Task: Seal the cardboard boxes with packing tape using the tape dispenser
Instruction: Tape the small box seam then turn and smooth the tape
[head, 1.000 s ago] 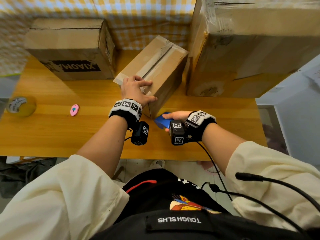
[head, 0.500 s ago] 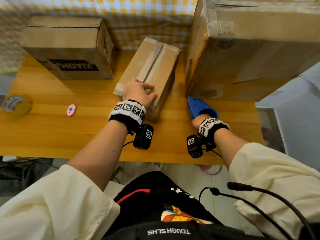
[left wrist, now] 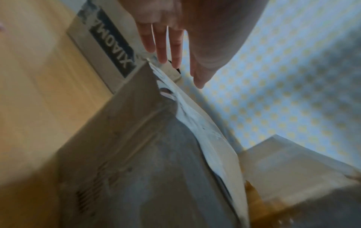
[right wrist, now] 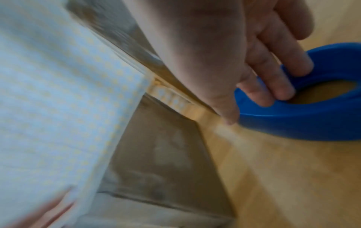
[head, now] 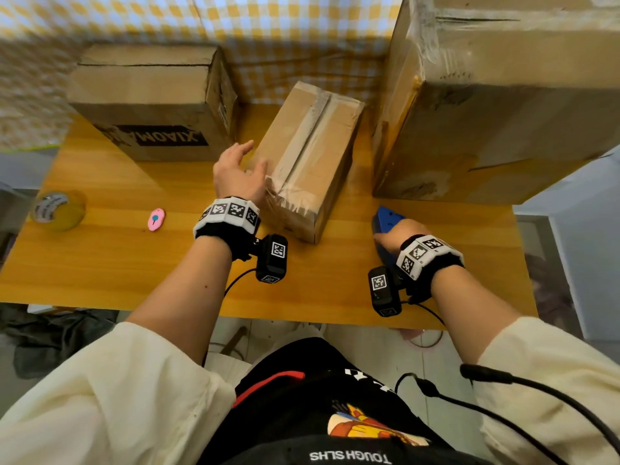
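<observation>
small box: cardboard box (head: 308, 156) at mid-table, skewed, far end toward the back edge. Tape strip already runs along its top seam and folds down over the near end, a bit wrinkled there.
left hand: left hand (head: 236, 172) at the small box's near-left corner, fingers straight and loosely spread, holding nothing. Left wrist view shows the fingertips (left wrist: 162, 55) past the box edge; cannot tell if the palm touches the cardboard.
right hand: right hand (head: 394, 231) on the blue tape dispenser (head: 385, 221), which sits on the table near the front-right, just in front of the big box (head: 503, 105). Right wrist view: fingers (right wrist: 273, 80) curled over the dispenser's rim into its opening. Whether it's a firm grip or a parting touch, can't tell.
other boxes: printed box (head: 151, 105) at back-left corner, top seam looks dark and untaped from here. Big box at back-right has film/tape on its upper edge; seam status unclear.
step: judging by the laid strip, small box looks done; this reads as the changeover between boxes.
next move: likely shift the small box aside or pull the printed box in with the left, then lift the dispenser and start tape on a seam end. Needs a free tape tail.
clutter: yellow tape roll (head: 58, 209) at left edge, pink item (head: 156, 219) beside it, both clear of the hands.
</observation>
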